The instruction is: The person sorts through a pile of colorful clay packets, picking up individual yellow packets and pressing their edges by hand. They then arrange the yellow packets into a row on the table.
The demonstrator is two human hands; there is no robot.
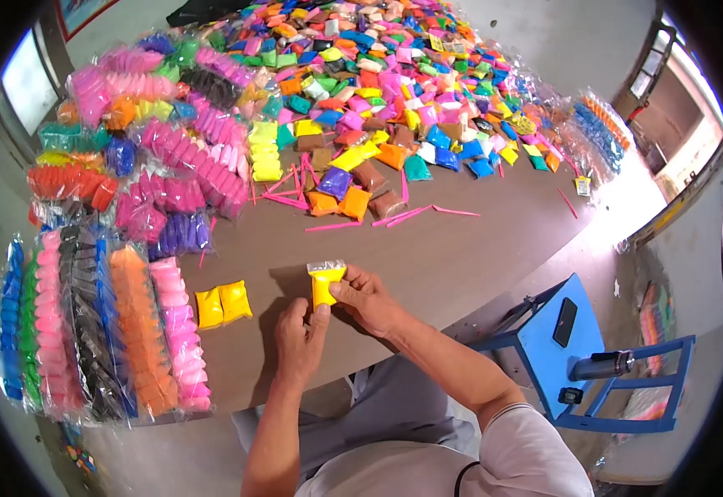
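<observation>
A small clear packet of yellow clay-like material [325, 287] is held upright above the brown table, its clear sealed strip at the top. My right hand [369, 300] pinches the packet from the right side, thumb across its front. From below, my left hand [300, 338] has its thumb and curled fingers at the packet's lower edge; how firmly it grips is partly hidden. To the left of my hands, two matching yellow packets [223, 304] lie side by side on the table [295, 248].
A large heap of colourful packets [394, 91] covers the table's far side. Bagged rows of packets [137, 331] stack along the left. Pink plastic sticks [403, 217] lie mid-table. On the right, a blue chair [544, 356] carries a phone [566, 321] and a flask [602, 365].
</observation>
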